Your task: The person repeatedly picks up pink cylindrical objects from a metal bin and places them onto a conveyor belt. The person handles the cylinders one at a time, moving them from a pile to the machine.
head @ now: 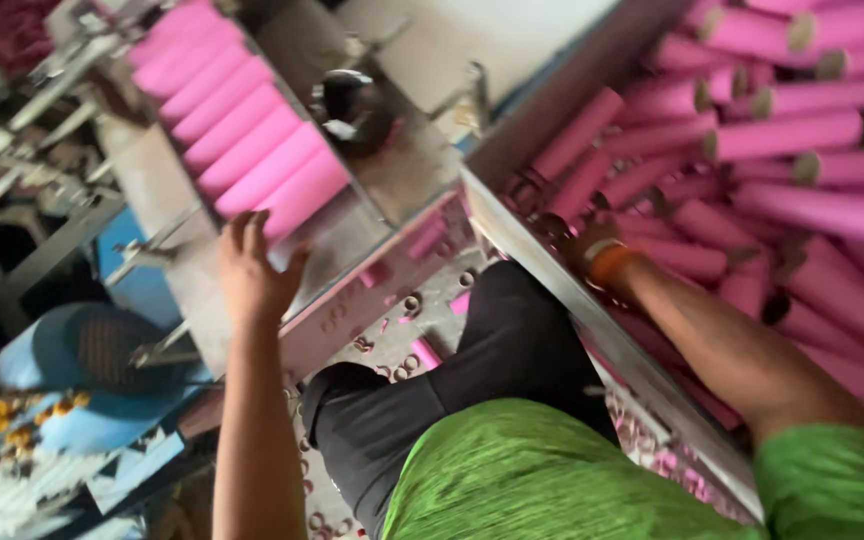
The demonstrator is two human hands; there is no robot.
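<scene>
The left hand lay spread, fingers loose and grasping nothing, its tips touching the lowest of the smooth pink cardboard tubes that sat side by side in a sloped metal feed tray; the right hand reached over the grey metal edge of a bin at two o'clock and was buried among the loose pink paper tubes with brown open ends, and whether it was clenched round one could not be told, since the fingers were hidden; an orange band circled that wrist; to do this well, it seemed wise to keep the left palm flat against the end tube so the row stayed square on the slope, and to lift tubes from the heap singly, lengthwise, so none were crushed; between the arms sat the person's knee in black cloth and a green shirt at six o'clock; the concrete floor below was strewn with small cut rings and pink scraps; at nine o'clock stood blurred grey machine parts and a blue drum-like housing; a dark round fitting sat at twelve o'clock above the tray.
</scene>
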